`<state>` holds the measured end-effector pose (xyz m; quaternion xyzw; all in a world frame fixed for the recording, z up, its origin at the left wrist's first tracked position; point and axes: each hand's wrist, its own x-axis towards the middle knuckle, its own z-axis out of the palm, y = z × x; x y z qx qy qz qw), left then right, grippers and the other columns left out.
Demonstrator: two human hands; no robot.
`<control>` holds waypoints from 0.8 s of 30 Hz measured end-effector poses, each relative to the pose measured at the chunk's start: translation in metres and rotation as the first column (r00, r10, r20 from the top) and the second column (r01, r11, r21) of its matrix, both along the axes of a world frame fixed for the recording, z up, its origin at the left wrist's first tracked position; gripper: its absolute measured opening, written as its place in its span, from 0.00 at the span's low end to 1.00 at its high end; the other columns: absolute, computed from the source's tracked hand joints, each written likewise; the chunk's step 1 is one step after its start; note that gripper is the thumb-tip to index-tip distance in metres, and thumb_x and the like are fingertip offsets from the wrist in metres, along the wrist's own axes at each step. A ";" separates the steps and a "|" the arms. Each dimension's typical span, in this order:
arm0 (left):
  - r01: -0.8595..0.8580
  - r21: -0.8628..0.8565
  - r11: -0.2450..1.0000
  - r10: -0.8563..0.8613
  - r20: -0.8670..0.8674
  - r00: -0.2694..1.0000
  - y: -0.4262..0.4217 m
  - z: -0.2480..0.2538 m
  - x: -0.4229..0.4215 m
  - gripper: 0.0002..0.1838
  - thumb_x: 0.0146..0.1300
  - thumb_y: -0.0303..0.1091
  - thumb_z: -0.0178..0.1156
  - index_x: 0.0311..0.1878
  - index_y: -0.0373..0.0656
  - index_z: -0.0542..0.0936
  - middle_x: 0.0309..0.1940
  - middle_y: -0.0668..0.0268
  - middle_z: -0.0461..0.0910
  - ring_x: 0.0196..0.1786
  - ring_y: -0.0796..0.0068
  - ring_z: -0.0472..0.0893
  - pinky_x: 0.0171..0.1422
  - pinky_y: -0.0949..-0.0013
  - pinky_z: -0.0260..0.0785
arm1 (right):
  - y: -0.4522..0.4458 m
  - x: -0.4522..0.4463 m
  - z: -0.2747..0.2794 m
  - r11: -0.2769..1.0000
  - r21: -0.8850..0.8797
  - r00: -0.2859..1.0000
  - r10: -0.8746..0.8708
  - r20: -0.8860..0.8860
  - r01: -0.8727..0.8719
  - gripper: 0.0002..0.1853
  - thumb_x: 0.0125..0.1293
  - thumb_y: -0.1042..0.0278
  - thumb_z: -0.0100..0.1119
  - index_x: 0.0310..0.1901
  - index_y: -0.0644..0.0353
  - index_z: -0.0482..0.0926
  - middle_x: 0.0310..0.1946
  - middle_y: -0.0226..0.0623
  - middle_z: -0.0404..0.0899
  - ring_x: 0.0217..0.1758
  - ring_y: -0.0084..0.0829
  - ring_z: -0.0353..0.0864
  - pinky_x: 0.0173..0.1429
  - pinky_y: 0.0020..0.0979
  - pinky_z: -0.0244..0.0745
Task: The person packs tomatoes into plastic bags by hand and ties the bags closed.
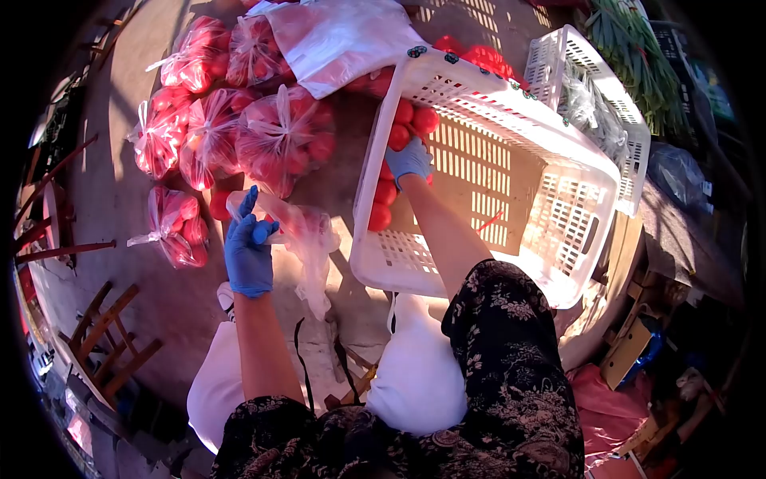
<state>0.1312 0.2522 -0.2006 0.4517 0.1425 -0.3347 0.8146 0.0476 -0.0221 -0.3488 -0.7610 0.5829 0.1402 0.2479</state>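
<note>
My left hand, in a blue glove, is closed on the edge of a thin clear plastic bag that hangs down to its right. Inside the white slatted crate, my right hand, in a lighter blue glove, rests on red tomatoes at the crate's left end; its fingertips are partly hidden among them. More tomatoes lie just above that hand. Knotted bags of tomatoes stand on the floor beyond my left hand.
A stack of flat plastic bags lies at the top. Behind the crate is a second white crate with clear plastic in it, beside green leafy stalks. A wooden stool stands at the left.
</note>
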 end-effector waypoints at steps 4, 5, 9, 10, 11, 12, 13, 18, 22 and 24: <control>0.041 0.118 0.992 -0.031 -0.086 0.996 0.013 -0.007 0.000 0.25 0.61 0.30 0.50 0.63 0.35 0.63 0.20 0.75 0.68 0.27 0.85 0.71 0.47 0.73 0.69 | -0.015 0.017 -0.020 0.999 0.052 1.000 -0.012 0.009 0.012 0.42 0.41 0.40 0.65 0.55 0.57 0.64 0.52 0.48 0.71 0.58 0.47 0.67 0.60 0.45 0.63; 0.059 0.169 0.984 -0.048 -0.074 0.996 0.014 -0.003 0.001 0.24 0.62 0.30 0.50 0.62 0.35 0.64 0.21 0.74 0.69 0.27 0.85 0.72 0.47 0.73 0.70 | -0.019 0.015 -0.020 0.997 0.080 0.999 -0.008 0.051 0.004 0.42 0.40 0.40 0.65 0.55 0.57 0.65 0.51 0.48 0.72 0.57 0.47 0.68 0.60 0.44 0.63; 0.068 0.284 0.956 -0.081 0.035 0.996 0.025 0.003 0.009 0.20 0.63 0.30 0.49 0.58 0.34 0.69 0.26 0.72 0.75 0.29 0.84 0.74 0.44 0.74 0.72 | -0.021 -0.002 -0.001 0.996 -0.072 0.970 0.069 0.234 -0.053 0.40 0.36 0.49 0.69 0.52 0.58 0.65 0.44 0.48 0.74 0.53 0.47 0.72 0.54 0.43 0.70; 0.042 0.321 0.946 -0.067 0.068 0.995 0.029 0.007 0.010 0.20 0.63 0.29 0.48 0.57 0.34 0.70 0.26 0.72 0.75 0.29 0.84 0.74 0.44 0.75 0.71 | -0.022 -0.008 0.008 0.980 -0.167 0.948 0.154 0.280 -0.109 0.40 0.36 0.55 0.70 0.53 0.59 0.65 0.43 0.49 0.73 0.51 0.48 0.72 0.51 0.43 0.72; 0.017 0.351 0.936 -0.055 0.099 0.994 0.031 0.008 0.010 0.19 0.63 0.29 0.48 0.57 0.35 0.71 0.27 0.72 0.76 0.30 0.84 0.75 0.45 0.75 0.71 | -0.023 -0.015 0.018 0.971 -0.187 0.911 0.206 0.357 -0.147 0.39 0.36 0.56 0.70 0.53 0.59 0.64 0.43 0.49 0.73 0.51 0.48 0.72 0.51 0.43 0.72; 0.030 0.423 0.906 -0.099 0.142 0.985 0.037 0.008 0.010 0.18 0.64 0.30 0.48 0.56 0.36 0.72 0.28 0.71 0.77 0.31 0.83 0.75 0.48 0.76 0.68 | -0.026 -0.023 0.029 0.960 -0.215 0.865 0.258 0.430 -0.180 0.39 0.37 0.57 0.69 0.53 0.59 0.64 0.43 0.50 0.72 0.50 0.48 0.72 0.51 0.43 0.72; -0.007 0.434 0.901 -0.050 0.119 0.992 0.043 0.001 0.010 0.17 0.62 0.29 0.51 0.55 0.36 0.73 0.35 0.68 0.78 0.38 0.81 0.75 0.51 0.76 0.65 | -0.028 -0.029 0.047 0.946 -0.247 0.808 0.309 0.501 -0.208 0.39 0.37 0.58 0.69 0.54 0.59 0.64 0.43 0.50 0.72 0.50 0.48 0.72 0.51 0.43 0.71; -0.208 0.603 0.771 -0.074 0.408 0.910 0.056 -0.023 0.016 0.20 0.59 0.29 0.57 0.54 0.33 0.72 0.54 0.61 0.72 0.56 0.73 0.71 0.60 0.71 0.62 | -0.002 -0.041 0.187 0.827 -0.472 0.581 0.555 0.596 -0.306 0.37 0.38 0.61 0.72 0.52 0.58 0.66 0.43 0.45 0.71 0.45 0.44 0.74 0.50 0.40 0.71; -0.376 0.880 0.290 -0.590 0.473 0.654 0.055 -0.002 0.018 0.23 0.54 0.42 0.61 0.51 0.38 0.75 0.50 0.56 0.76 0.55 0.61 0.73 0.63 0.63 0.59 | 0.026 -0.034 0.236 0.823 -0.473 0.485 0.568 0.665 -0.314 0.36 0.38 0.64 0.73 0.52 0.58 0.67 0.44 0.41 0.73 0.46 0.37 0.76 0.49 0.35 0.73; -0.267 0.962 -0.062 -0.723 0.141 0.677 0.035 0.055 0.012 0.19 0.54 0.45 0.61 0.44 0.42 0.78 0.44 0.59 0.78 0.52 0.60 0.74 0.63 0.63 0.59 | 0.037 -0.027 0.246 0.825 -0.456 0.461 0.565 0.684 -0.335 0.35 0.38 0.63 0.74 0.50 0.59 0.68 0.44 0.40 0.74 0.45 0.36 0.77 0.48 0.33 0.74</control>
